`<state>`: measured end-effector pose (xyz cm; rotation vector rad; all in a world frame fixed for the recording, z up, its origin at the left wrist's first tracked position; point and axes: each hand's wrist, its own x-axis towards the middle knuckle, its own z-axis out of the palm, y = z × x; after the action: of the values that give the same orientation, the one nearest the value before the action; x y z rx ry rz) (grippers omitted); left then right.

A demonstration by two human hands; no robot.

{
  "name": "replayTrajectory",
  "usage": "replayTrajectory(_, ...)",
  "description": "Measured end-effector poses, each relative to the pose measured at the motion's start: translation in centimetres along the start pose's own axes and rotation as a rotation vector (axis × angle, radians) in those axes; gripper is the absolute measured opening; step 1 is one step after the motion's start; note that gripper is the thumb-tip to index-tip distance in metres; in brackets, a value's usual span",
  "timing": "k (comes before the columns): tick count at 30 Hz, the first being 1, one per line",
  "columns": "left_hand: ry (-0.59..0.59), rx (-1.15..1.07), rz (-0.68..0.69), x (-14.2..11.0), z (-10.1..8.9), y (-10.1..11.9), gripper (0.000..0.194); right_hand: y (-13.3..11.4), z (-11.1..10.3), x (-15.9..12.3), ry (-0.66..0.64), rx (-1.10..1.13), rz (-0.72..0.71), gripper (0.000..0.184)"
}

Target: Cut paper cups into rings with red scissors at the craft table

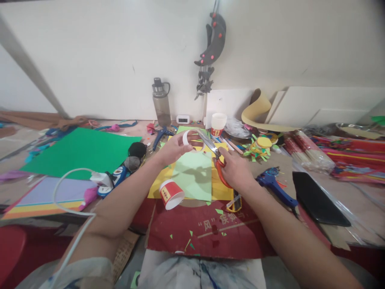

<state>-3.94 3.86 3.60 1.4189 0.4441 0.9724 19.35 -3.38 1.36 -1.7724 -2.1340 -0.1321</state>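
Observation:
My left hand [174, 149] pinches a thin white paper ring [185, 137] that looks like a strip from a paper cup. In my right hand [237, 169] are scissors [210, 144] with orange handles, the blades pointing up and left, close to the ring. Whether the blades touch the paper, I cannot tell. Below both hands lie a light green sheet [192, 180] and a yellow sheet [158, 188] on a dark red board [180, 233]. A red paper cup [172, 195] rests on its side at their front left edge. Near my right wrist sits a yellow cutter [234, 204].
Another paper cup [218, 122] stands at the back by a craft figure [261, 146]. A blue glue gun [276, 186] and black phone [319, 198] lie right. Left are a green sheet [84, 152] and a white cable [57, 196]. A bottle [161, 104] stands by the wall.

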Motion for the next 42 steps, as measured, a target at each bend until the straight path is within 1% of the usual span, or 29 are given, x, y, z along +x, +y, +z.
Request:
replayTrajectory(6,-0.023,0.029,0.007,0.09,0.57,0.39,0.074,-0.08,-0.32,0.02,-0.006,-0.013,0.001,0.032)
replayTrajectory(10,-0.017,0.048,0.006,0.05,0.28,0.17,0.079,-0.23,-0.54,-0.03,-0.023,-0.035,0.016,0.033)
replayTrajectory(17,-0.026,0.008,0.011,-0.05,-0.37,-0.23,0.068,-0.35,-0.59,-0.09,-0.039,-0.033,0.010,0.033)
replayTrajectory(20,-0.023,-0.026,0.007,-0.10,-0.23,-0.10,0.068,-0.33,-0.54,-0.07,-0.052,-0.042,0.012,0.033)
replayTrajectory(25,-0.002,-0.057,-0.014,-0.17,0.07,0.25,0.073,-0.34,-0.52,-0.07,-0.066,-0.075,0.016,0.035)
replayTrajectory(30,-0.001,-0.135,-0.033,-0.16,0.01,0.45,0.071,-0.34,-0.48,-0.08,-0.083,-0.079,0.005,0.035)
replayTrajectory(34,-0.007,-0.176,-0.024,-0.13,0.07,0.54,0.070,-0.31,-0.42,-0.03,-0.097,-0.103,0.011,0.036)
replayTrajectory(38,0.012,-0.195,-0.004,-0.12,0.34,0.62,0.063,-0.42,-0.52,0.00,-0.102,-0.100,0.026,0.034)
replayTrajectory(40,0.005,-0.190,-0.017,-0.12,0.43,0.58,0.061,-0.48,-0.56,-0.02,-0.091,-0.093,0.028,0.033)
replayTrajectory(42,-0.015,-0.182,-0.047,-0.12,0.45,0.48,0.063,-0.49,-0.56,-0.04,-0.074,-0.086,0.020,0.034)
